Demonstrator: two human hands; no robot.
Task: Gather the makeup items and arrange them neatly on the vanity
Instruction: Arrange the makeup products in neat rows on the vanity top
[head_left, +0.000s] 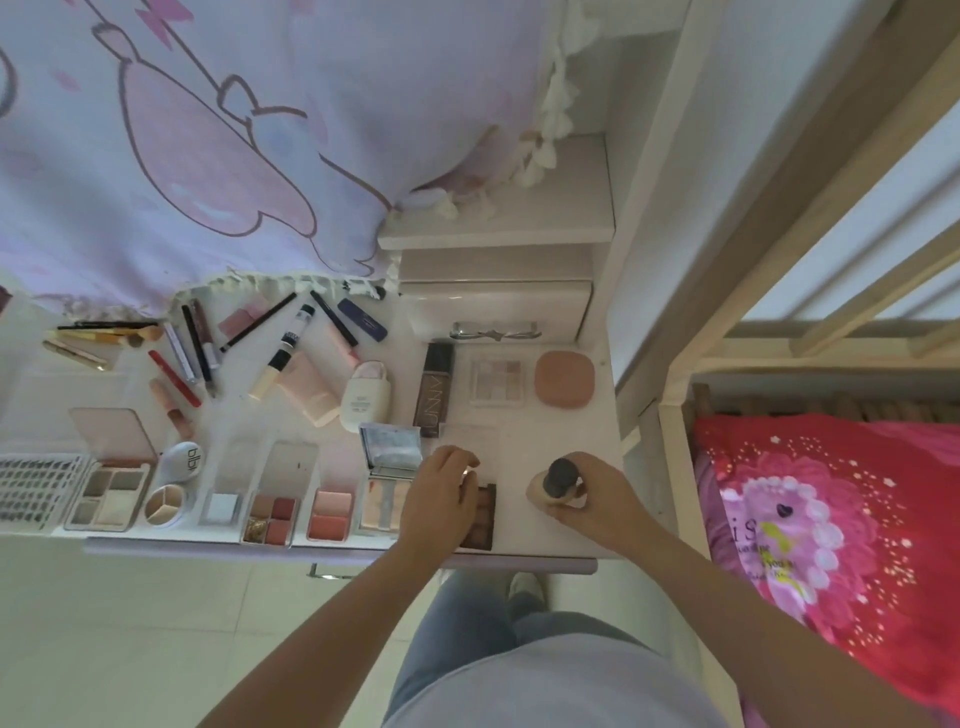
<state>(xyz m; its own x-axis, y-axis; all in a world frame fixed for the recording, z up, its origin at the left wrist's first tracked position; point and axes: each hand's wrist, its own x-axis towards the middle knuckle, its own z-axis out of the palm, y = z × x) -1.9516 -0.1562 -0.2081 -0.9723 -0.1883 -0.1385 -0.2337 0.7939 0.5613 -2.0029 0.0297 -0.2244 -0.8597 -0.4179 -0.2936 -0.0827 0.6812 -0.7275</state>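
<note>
My left hand rests on a brown eyeshadow palette with a clear open lid, at the front edge of the white vanity. My right hand grips a beige foundation bottle with a dark round cap, to the right of the palette. A row of open palettes lines the front edge to the left. Behind them lie pencils, tubes and brushes, a dark tall bottle, a pale closed palette and a peach compact.
A pink-and-lilac cartoon curtain hangs over the vanity's back. Stepped white shelves rise at the back right, with glasses on the lowest. A bed with a red floral blanket and wooden frame stands to the right.
</note>
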